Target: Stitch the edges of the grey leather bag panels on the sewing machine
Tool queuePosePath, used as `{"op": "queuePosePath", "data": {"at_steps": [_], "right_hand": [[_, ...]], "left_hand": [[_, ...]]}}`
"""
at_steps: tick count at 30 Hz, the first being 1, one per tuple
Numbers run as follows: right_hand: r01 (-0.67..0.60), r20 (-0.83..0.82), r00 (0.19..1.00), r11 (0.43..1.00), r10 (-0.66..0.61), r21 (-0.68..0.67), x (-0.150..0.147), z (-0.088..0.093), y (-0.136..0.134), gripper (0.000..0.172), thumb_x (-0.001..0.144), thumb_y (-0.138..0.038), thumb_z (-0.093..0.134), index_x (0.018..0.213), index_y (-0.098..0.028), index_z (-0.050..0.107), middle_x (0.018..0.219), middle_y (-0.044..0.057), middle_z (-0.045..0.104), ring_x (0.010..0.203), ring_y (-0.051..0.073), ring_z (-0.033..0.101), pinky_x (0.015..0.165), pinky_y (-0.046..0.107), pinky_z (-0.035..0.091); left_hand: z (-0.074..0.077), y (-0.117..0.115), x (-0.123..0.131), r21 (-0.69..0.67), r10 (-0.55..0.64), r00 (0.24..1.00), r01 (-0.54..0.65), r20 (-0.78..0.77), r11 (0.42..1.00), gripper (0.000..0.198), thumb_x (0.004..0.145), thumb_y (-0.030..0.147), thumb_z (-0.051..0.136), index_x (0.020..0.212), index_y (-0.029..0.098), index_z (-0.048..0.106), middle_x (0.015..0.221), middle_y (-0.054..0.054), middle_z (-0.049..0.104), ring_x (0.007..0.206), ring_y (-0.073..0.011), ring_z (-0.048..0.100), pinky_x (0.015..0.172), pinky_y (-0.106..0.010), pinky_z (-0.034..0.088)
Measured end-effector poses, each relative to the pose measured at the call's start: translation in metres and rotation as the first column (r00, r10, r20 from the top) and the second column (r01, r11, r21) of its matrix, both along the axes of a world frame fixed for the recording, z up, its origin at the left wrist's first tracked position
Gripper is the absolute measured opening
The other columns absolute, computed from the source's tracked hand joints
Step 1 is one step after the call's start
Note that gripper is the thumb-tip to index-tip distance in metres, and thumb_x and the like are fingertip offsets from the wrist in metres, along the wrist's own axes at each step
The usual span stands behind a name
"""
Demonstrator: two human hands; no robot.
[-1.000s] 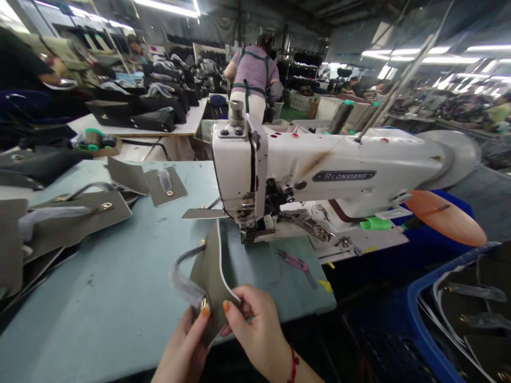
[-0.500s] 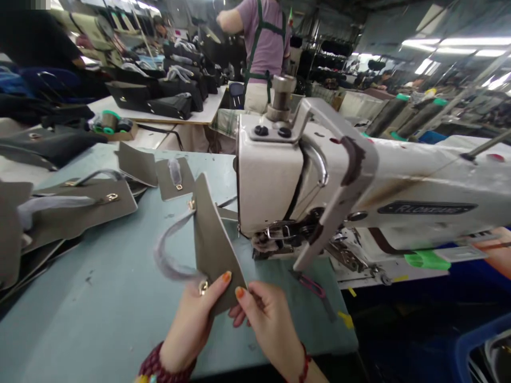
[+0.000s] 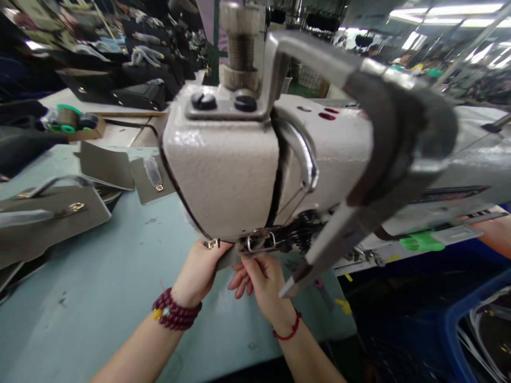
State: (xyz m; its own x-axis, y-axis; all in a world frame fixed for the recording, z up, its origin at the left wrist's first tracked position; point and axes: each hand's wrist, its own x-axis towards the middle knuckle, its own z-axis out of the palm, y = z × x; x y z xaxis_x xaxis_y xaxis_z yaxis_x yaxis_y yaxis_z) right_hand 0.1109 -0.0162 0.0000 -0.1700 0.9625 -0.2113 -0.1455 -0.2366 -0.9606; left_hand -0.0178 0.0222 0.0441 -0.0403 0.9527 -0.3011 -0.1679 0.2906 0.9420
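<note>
A white sewing machine head [image 3: 223, 170] hides most of the grey bag panel [image 3: 227, 259]; only its near end shows below the machine. My left hand [image 3: 199, 271] grips the panel at its left side, thumb on top, beside a small gold buckle [image 3: 211, 243]. My right hand [image 3: 265, 279] pinches the panel's right edge between thumb and forefinger, close to the needle area [image 3: 255, 242]. Its other fingers hang loosely below. The panel's covered handle is hidden behind the machine.
More grey panels [image 3: 51, 218] with handles and buckles lie at the left of the pale green table [image 3: 120, 314]. A grey metal guard arm [image 3: 359, 175] juts out right of my hands. Pink-handled snips [image 3: 318, 284] lie on the table. A blue bin [image 3: 451, 324] stands at lower right.
Both hands have moved forward, carrying the panel from in front of the machine to beneath its head. My view has come closer, so the machine looks larger.
</note>
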Motion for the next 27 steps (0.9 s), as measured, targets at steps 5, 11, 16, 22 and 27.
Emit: {"op": "queuePosePath", "data": {"at_steps": [5, 11, 16, 22, 27], "right_hand": [[0.033, -0.012, 0.999, 0.999, -0.033, -0.006, -0.003, 0.001, 0.000, 0.056, 0.092, -0.061, 0.048, 0.074, -0.011, 0.064, 0.055, 0.008, 0.069, 0.039, 0.011, 0.060, 0.040, 0.017, 0.033], [0.039, -0.010, 0.999, 0.998, -0.039, -0.043, -0.006, 0.005, -0.001, 0.057, 0.091, -0.063, 0.046, 0.075, -0.011, 0.064, 0.056, 0.009, 0.069, 0.039, 0.011, 0.060, 0.040, 0.018, 0.033], [0.043, -0.002, 0.999, 0.999, -0.043, -0.018, -0.005, 0.005, -0.001, 0.054, 0.092, -0.061, 0.046, 0.077, -0.011, 0.063, 0.057, 0.007, 0.070, 0.039, 0.010, 0.059, 0.041, 0.018, 0.033], [0.025, 0.057, 0.998, 0.999, -0.026, 0.022, -0.003, 0.005, -0.002, 0.051, 0.091, -0.061, 0.048, 0.081, -0.013, 0.062, 0.061, 0.005, 0.071, 0.041, 0.010, 0.060, 0.041, 0.017, 0.034], [0.043, 0.078, 0.996, 0.999, -0.044, 0.020, -0.002, 0.010, -0.005, 0.048, 0.089, -0.060, 0.052, 0.079, -0.013, 0.061, 0.062, 0.005, 0.070, 0.043, 0.010, 0.061, 0.041, 0.017, 0.035]], "left_hand": [[0.021, 0.009, 0.001, 0.096, -0.022, 0.999, 0.027, -0.046, 0.995, 0.010, 0.058, 0.030, 0.076, 0.060, 0.023, 0.069, 0.087, -0.007, 0.077, 0.100, -0.0318, 0.065, 0.095, -0.040, 0.049], [0.030, 0.009, 0.003, 0.097, -0.083, 0.991, 0.092, -0.101, 0.991, 0.014, 0.056, 0.032, 0.079, 0.058, 0.023, 0.068, 0.086, -0.006, 0.076, 0.103, -0.0342, 0.064, 0.097, -0.041, 0.048], [0.008, 0.009, -0.013, 0.089, -0.168, 0.981, 0.176, -0.097, 0.980, 0.023, 0.068, 0.034, 0.077, 0.084, 0.018, 0.076, 0.099, -0.007, 0.076, 0.107, -0.0297, 0.063, 0.097, -0.037, 0.047], [-0.016, 0.010, -0.036, 0.007, -0.480, 0.877, 0.480, 0.014, 0.877, 0.020, 0.078, 0.033, 0.075, 0.085, 0.014, 0.074, 0.081, -0.006, 0.072, 0.073, -0.0160, 0.061, 0.067, -0.025, 0.050], [-0.011, 0.011, -0.032, -0.044, -0.450, 0.892, 0.451, 0.040, 0.891, 0.018, 0.071, 0.029, 0.078, 0.069, 0.013, 0.071, 0.067, -0.003, 0.066, 0.056, -0.0099, 0.051, 0.049, -0.019, 0.041]]}}
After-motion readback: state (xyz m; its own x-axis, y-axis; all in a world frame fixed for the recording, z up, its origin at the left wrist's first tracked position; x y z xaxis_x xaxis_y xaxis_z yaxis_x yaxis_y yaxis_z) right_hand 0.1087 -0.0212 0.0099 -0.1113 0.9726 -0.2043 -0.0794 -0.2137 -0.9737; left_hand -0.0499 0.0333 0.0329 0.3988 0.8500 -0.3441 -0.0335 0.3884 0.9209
